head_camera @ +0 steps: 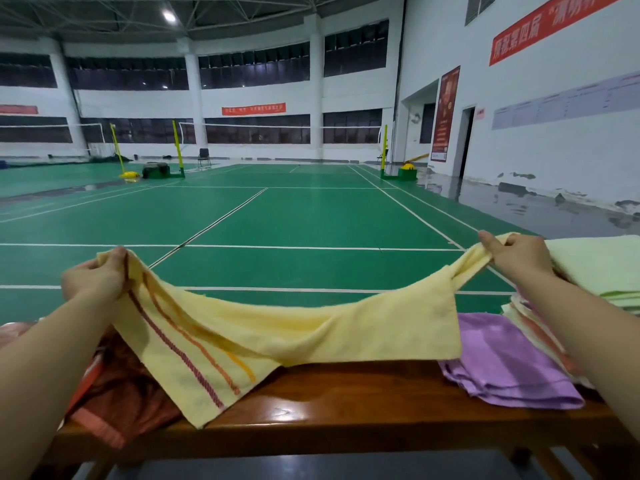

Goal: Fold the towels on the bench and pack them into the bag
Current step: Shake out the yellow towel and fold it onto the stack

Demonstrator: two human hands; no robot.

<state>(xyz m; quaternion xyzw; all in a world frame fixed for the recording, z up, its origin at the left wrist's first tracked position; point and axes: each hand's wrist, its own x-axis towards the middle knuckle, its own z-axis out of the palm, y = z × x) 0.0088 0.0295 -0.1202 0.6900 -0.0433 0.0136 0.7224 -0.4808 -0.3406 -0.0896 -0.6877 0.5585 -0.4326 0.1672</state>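
A yellow towel (311, 327) with red and orange stripes hangs stretched between my two hands above the wooden bench (346, 403). My left hand (95, 277) grips its striped left end, and my right hand (519, 254) grips the right end. The towel sags in the middle and its lower edge drapes onto the bench. A purple towel (502, 362) lies crumpled on the bench at the right. Behind it sits a pile with a pale green towel (602, 265) on top. An orange-red fabric item (117, 396) lies at the left, partly under the yellow towel; I cannot tell whether it is the bag.
Beyond the bench lies the green badminton court floor (277, 220) with white lines. Net posts (178, 150) and a chair (204, 157) stand far back. A white wall with a doorway (465, 140) runs along the right.
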